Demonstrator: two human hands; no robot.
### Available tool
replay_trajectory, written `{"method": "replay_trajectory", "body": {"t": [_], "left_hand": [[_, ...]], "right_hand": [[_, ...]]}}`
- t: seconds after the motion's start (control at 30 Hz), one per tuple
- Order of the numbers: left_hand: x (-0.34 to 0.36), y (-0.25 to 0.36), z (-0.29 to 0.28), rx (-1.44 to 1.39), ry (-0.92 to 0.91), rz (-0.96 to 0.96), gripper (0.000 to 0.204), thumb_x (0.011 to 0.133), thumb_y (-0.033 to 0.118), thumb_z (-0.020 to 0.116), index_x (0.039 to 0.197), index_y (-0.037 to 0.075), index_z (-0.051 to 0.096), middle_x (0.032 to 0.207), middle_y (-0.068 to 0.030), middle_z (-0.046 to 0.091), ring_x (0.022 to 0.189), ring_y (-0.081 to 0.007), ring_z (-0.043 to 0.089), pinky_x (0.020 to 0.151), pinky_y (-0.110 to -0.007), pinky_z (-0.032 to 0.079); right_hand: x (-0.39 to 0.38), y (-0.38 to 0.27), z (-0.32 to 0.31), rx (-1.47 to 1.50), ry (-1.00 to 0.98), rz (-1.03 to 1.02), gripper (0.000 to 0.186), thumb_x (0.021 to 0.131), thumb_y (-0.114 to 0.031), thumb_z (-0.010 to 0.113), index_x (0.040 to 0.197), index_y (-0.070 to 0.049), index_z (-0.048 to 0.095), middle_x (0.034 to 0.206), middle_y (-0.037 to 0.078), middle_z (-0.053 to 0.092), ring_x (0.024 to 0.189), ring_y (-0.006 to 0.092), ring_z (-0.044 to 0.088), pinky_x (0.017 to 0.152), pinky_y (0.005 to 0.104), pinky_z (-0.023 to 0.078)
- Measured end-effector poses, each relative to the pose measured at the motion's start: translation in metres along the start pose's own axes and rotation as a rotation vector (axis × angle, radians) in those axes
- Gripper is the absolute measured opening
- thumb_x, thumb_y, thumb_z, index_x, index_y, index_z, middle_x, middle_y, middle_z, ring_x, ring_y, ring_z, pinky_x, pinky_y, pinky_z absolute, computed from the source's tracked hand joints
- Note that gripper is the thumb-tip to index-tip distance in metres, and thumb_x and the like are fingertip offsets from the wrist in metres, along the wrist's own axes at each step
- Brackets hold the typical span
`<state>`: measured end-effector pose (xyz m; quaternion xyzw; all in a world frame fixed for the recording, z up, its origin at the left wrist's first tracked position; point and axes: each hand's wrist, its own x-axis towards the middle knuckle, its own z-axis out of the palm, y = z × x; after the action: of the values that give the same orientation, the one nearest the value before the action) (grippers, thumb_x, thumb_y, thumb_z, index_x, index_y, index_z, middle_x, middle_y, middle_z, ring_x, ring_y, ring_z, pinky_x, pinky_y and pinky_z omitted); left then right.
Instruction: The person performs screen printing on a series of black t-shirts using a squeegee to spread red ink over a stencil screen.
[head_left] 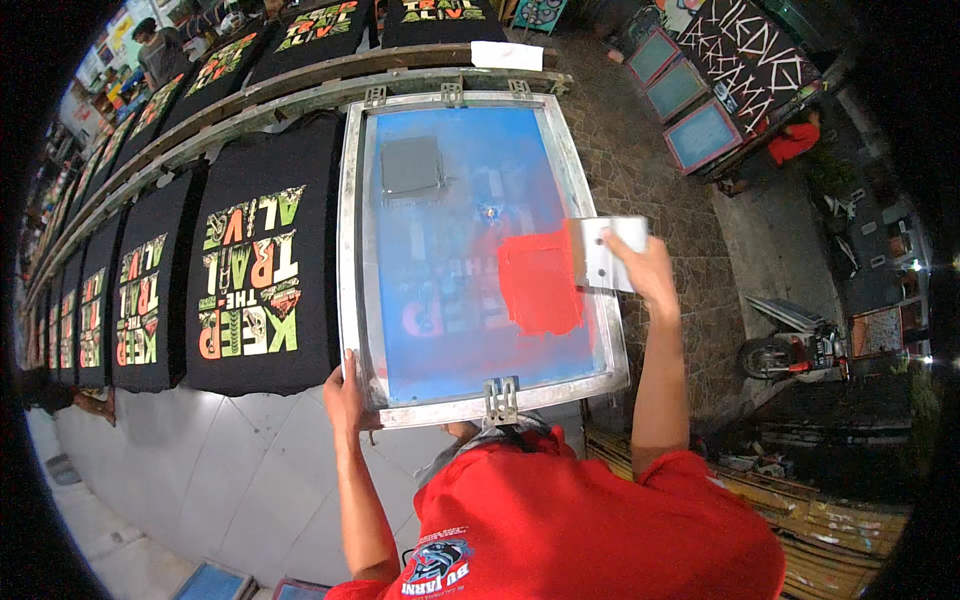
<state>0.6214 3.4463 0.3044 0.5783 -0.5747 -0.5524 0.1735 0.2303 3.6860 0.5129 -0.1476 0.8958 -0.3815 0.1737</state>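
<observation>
A silkscreen frame (354, 220) with pale metal edges and blue mesh lies in front of me. Thick red ink (540, 288) covers a patch on the right of the mesh, and reversed lettering shows faintly through it. My right hand (645, 268) pinches a flat whitish squeegee (600, 262) with two dark holes, held at the ink's right edge and over the frame's right side. At the near left corner, my left hand (345, 398) grips the frame. A grey square patch (411, 165) sits at the mesh's far left. Metal hinge clips (452, 94) line the frame's far edge.
Black printed T-shirts (262, 250) on boards run in a row to the left, with another row beyond a wooden rail (300, 85). Several framed screens (702, 136) stand at the far right. A motorcycle (790, 355) is parked right, and a person (160, 52) stands far left.
</observation>
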Motion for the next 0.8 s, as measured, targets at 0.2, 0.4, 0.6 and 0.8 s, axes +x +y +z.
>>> {"method": "replay_trajectory", "body": {"t": [0.2,0.4,0.6,0.8], "left_hand": [[-0.035,0.002,-0.001,0.056,0.007,0.044,0.060,0.099,0.050,0.058,0.112,-0.008,0.068,0.090,-0.0116,0.070,0.086,-0.0179,0.061,0.078,-0.036,0.049],[-0.033,0.013,-0.014,0.124,0.046,0.018,0.061,0.098,0.050,0.059,0.103,-0.011,0.068,0.077,-0.0110,0.066,0.070,-0.0152,0.057,0.062,-0.035,0.047],[-0.044,0.051,-0.020,0.178,0.149,0.112,0.058,0.091,0.051,0.067,0.099,-0.007,0.071,0.081,-0.0189,0.072,0.076,-0.0223,0.069,0.067,-0.037,0.051],[-0.043,0.017,-0.078,0.079,0.215,0.113,0.056,0.090,0.048,0.069,0.098,-0.007,0.071,0.077,-0.0164,0.071,0.067,-0.0205,0.066,0.063,-0.037,0.050]], "right_hand": [[0.032,0.117,0.011,0.888,0.134,0.219,0.055,0.093,-0.048,0.066,0.120,0.000,0.064,0.108,0.010,0.072,0.092,0.0201,0.071,0.080,0.0342,0.055],[0.075,0.108,0.039,1.061,-0.072,0.125,0.044,0.100,-0.042,0.057,0.122,-0.004,0.064,0.110,0.007,0.071,0.096,0.0170,0.069,0.087,0.0315,0.053],[0.081,0.082,0.038,0.956,-0.028,0.122,0.049,0.097,-0.042,0.062,0.126,-0.003,0.063,0.115,0.005,0.069,0.100,0.0174,0.068,0.090,0.0323,0.052],[0.016,0.025,0.068,0.914,0.003,0.099,0.052,0.099,-0.040,0.060,0.132,0.001,0.058,0.126,0.010,0.066,0.111,0.0199,0.065,0.095,0.0348,0.050]]}}
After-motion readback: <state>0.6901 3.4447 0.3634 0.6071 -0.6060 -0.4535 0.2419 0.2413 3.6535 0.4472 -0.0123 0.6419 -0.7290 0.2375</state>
